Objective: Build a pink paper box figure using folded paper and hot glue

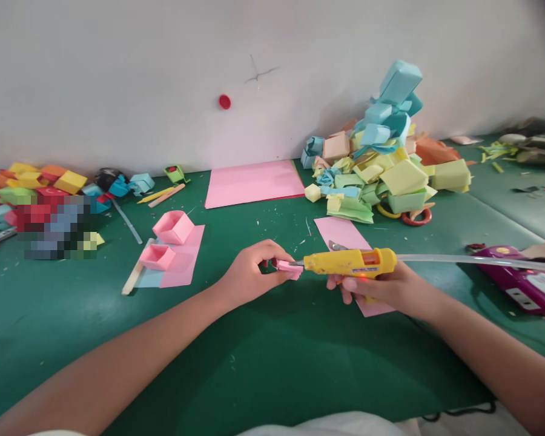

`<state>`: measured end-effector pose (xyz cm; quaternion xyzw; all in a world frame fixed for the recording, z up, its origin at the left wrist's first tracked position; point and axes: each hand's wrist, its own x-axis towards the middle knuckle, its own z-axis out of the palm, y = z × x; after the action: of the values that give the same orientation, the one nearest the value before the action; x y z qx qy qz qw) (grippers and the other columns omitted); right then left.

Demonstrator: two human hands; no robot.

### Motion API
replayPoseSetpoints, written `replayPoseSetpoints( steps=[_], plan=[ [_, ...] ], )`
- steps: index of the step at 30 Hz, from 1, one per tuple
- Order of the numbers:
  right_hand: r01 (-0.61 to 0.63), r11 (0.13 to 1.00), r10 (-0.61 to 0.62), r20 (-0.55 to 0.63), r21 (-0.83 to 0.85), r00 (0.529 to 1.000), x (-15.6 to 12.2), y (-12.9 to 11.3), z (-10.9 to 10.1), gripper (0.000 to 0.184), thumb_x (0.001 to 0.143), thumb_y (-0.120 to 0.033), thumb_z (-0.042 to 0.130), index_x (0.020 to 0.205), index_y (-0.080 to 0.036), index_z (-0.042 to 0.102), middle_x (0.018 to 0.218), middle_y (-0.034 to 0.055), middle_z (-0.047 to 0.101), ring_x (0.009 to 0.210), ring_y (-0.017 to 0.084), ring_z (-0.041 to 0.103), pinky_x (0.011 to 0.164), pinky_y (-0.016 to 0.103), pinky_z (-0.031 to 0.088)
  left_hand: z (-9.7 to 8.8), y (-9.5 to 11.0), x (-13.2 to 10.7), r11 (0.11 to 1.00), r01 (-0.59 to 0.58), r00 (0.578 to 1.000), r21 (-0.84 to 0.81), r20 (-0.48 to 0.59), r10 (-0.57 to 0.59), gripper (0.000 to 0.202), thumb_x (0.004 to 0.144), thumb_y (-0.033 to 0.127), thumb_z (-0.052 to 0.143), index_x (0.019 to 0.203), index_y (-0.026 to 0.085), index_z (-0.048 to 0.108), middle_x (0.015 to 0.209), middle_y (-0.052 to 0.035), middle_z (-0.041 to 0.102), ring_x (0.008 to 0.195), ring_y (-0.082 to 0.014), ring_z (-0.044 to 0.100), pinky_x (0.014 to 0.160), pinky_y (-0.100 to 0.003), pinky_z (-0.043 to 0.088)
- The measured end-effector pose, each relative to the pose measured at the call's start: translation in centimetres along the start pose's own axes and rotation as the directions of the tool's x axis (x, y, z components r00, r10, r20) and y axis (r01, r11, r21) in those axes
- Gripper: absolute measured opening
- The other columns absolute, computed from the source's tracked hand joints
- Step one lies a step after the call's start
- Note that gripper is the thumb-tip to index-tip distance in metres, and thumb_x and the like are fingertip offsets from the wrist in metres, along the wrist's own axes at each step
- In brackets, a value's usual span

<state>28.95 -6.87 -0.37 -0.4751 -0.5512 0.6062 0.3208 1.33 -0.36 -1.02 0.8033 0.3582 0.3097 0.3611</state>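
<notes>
My left hand (253, 271) is closed around a small folded pink paper piece (289, 268), held just above the green table (254, 357). My right hand (376, 289) grips a yellow glue gun (350, 263) with a clear glue stick (476, 261) running out of its back to the right. The gun's nozzle touches the pink piece. Under my right hand lies a pink paper sheet (340, 232). To the left, two pink paper boxes (172, 227) sit on pink and light blue sheets.
A large pink sheet (253, 183) lies by the white wall. A heap of blue, green and yellow paper boxes (386, 163) is piled at the back right. More coloured boxes (31, 181) sit far left. A purple device (522, 284) lies at the right.
</notes>
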Motion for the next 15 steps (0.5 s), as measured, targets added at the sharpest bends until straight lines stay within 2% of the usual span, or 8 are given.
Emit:
replayPoseSetpoints(
  steps=[5, 8, 12, 15],
  plan=[
    [-0.010, 0.996, 0.007, -0.030, -0.088, 1.000, -0.24, -0.09, 0.02, 0.046, 0.079, -0.060, 0.080, 0.096, -0.018, 0.076, 0.096, 0.0091, 0.074, 0.070, 0.017, 0.062, 0.066, 0.033, 0.054, 0.15, 0.26, -0.16, 0.999, -0.039, 0.999, -0.035, 0.019, 0.040, 0.019, 0.085, 0.042, 0.077, 0.087, 0.022, 0.077, 0.090, -0.0021, 0.067, 0.071, -0.0127, 0.059, 0.064, -0.025, 0.048],
    [-0.024, 0.988, 0.016, -0.048, -0.153, 0.999, -0.30, -0.03, -0.05, 0.048, 0.078, -0.064, 0.078, 0.095, -0.019, 0.076, 0.094, 0.0092, 0.074, 0.074, 0.020, 0.063, 0.068, 0.035, 0.054, 0.01, 0.10, -0.07, 0.998, -0.027, 0.999, -0.056, 0.026, 0.028, 0.019, 0.083, 0.040, 0.079, 0.092, 0.023, 0.080, 0.092, -0.0029, 0.067, 0.068, -0.0119, 0.057, 0.061, -0.025, 0.047],
    [-0.016, 0.982, 0.006, -0.055, -0.189, 0.998, -0.22, 0.31, -0.11, 0.044, 0.080, -0.063, 0.076, 0.096, -0.021, 0.076, 0.094, 0.0086, 0.074, 0.085, 0.026, 0.065, 0.070, 0.037, 0.055, -0.17, -0.39, 0.17, 0.993, -0.010, 0.999, -0.117, 0.030, 0.013, 0.027, 0.080, 0.045, 0.081, 0.095, 0.023, 0.081, 0.091, -0.0036, 0.067, 0.061, -0.0097, 0.049, 0.055, -0.024, 0.042],
    [-0.016, 0.981, 0.002, -0.068, -0.196, 0.998, -0.14, 0.40, -0.02, 0.041, 0.080, -0.061, 0.076, 0.094, -0.022, 0.076, 0.089, 0.0070, 0.073, 0.080, 0.025, 0.065, 0.064, 0.035, 0.053, -0.13, -0.59, 0.25, 0.984, 0.006, 0.999, -0.176, 0.038, 0.001, 0.028, 0.080, 0.047, 0.081, 0.094, 0.023, 0.081, 0.089, -0.0037, 0.068, 0.061, -0.0098, 0.049, 0.054, -0.024, 0.039]
  ],
)
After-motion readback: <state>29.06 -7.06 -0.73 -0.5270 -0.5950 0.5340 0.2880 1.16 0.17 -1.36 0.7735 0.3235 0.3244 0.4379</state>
